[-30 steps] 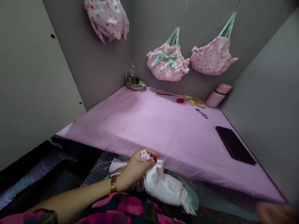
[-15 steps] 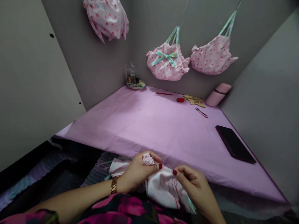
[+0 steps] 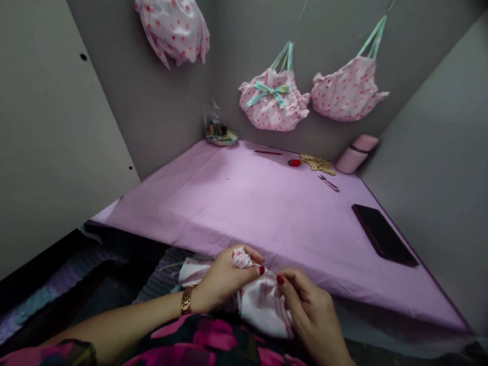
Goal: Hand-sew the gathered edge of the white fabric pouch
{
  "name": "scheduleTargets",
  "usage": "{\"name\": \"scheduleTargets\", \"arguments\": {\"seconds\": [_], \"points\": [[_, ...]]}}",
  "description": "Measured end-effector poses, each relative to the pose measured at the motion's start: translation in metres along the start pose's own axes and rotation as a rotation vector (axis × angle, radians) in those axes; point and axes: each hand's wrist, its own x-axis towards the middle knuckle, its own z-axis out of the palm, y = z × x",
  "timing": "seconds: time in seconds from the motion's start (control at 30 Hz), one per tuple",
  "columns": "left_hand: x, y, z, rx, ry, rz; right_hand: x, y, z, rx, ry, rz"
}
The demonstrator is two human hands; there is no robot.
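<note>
Over my lap, in front of the table edge, lies a white garment with pink dots (image 3: 262, 307). Its edge is gathered into ruffles beside my left hand (image 3: 224, 279), which is closed on the cloth between thumb and fingers. My right hand (image 3: 312, 307) is pinched on the same edge, a short way to the right. Whether a needle sits between those fingertips is too small to tell. Red thread (image 3: 280, 307) trails over the cloth below my right fingers.
On the pink-covered table (image 3: 226, 204) lie a phone (image 3: 384, 234), thread snips (image 3: 328, 183), a red thread spool (image 3: 294, 162), a red pencil (image 3: 266, 152) and a yellow mat (image 3: 318, 165). A pink bottle (image 3: 357, 153) and a small basket (image 3: 222, 138) stand behind. Dotted garments (image 3: 274, 110) hang above.
My right hand has moved slightly left, closer to my left hand, and the cloth edge between them is more bunched. My left hand keeps its hold in nearly the same place.
</note>
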Motion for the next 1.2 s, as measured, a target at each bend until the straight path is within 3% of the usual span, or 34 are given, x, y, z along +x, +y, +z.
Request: {"name": "scheduleTargets", "arguments": {"seconds": [0.3,0.77,0.97,1.2], "points": [[-0.0014,0.0015,-0.0009,0.01,-0.016,0.001,0.0023,0.0035,0.0044,0.025,0.029,-0.026],[-0.0012,0.0018,-0.0001,0.025,-0.018,0.023,0.0008,0.0073,0.0055,0.034,-0.039,0.12],[-0.0026,0.0049,-0.001,0.095,-0.031,0.059,0.0028,0.0064,0.0051,0.085,-0.091,0.082],[-0.0009,0.001,-0.0031,0.155,-0.026,0.101,0.0031,0.0034,0.0047,0.033,-0.068,0.073]]}}
